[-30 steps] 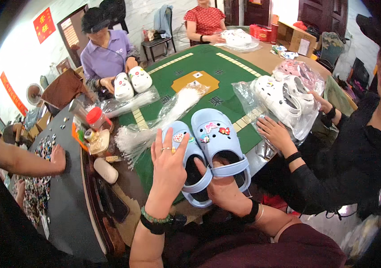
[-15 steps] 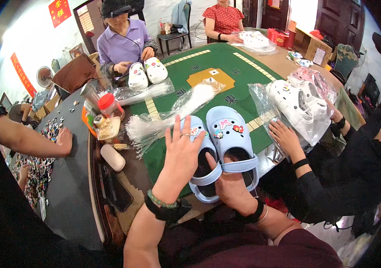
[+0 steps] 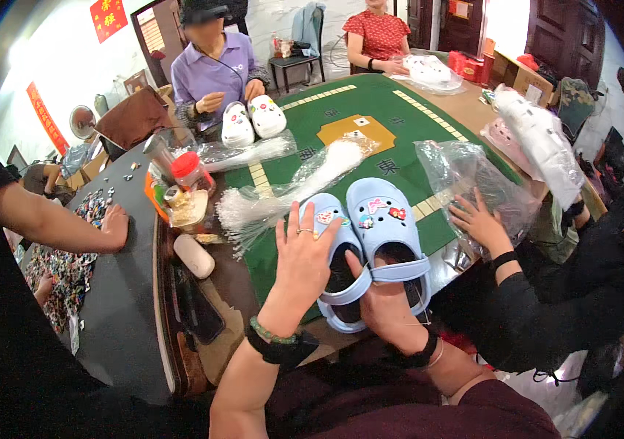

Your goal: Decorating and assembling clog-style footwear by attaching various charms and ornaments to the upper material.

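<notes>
A pair of light blue clogs (image 3: 384, 212) with small colourful charms on the toes is held upright side by side, soles toward me, over the near edge of the green table. My right hand (image 3: 389, 311) grips both at the heel openings, its thumb inside the left clog. My left hand (image 3: 303, 256) lies with fingers stretched and spread along the left clog's outer side and toe, touching it without wrapping round it. Just beyond the left fingertips lies a bundle of thin white ties (image 3: 319, 172) in clear plastic.
At right a co-worker's hand (image 3: 484, 223) rests on a clear plastic bag (image 3: 462, 172); a white wrapped bundle (image 3: 542, 143) is raised beside it. Across the table, a person handles white clogs (image 3: 264, 117). A red-lidded jar (image 3: 189, 172) and white case (image 3: 194, 256) stand left, near heaped charms (image 3: 63, 263).
The co-worker at right has lifted the white bundle away from the clear bag, up and to the right. My hands keep nearly the same hold on the blue clogs; the view has shifted slightly.
</notes>
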### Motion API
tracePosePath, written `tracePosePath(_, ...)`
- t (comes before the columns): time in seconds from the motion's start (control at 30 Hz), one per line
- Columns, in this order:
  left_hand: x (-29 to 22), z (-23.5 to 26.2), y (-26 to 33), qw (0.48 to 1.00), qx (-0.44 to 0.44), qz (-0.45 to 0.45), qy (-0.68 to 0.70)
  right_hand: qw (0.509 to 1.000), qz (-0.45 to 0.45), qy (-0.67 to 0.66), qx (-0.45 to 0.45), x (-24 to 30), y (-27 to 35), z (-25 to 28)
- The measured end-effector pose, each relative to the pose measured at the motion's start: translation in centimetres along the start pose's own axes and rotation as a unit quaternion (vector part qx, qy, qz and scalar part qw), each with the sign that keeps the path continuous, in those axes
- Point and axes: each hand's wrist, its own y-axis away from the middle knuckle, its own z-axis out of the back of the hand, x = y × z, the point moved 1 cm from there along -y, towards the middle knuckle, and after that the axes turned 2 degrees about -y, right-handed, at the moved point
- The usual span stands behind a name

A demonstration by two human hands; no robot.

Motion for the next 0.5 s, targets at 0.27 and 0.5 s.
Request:
tracePosePath(0.27, 1.2, -3.0, -0.2, 0.998, 0.046, 0.05, -0.006, 0.999, 0.02, -0.002, -0.026, 0.4, -0.3, 0.2)
tracePosePath(0.5, 1.3, -3.1, 0.6, 0.994, 0.043, 0.093, 0.045, 0.999, -0.022, -0.004, 0.029, 0.3, 0.0, 0.3)
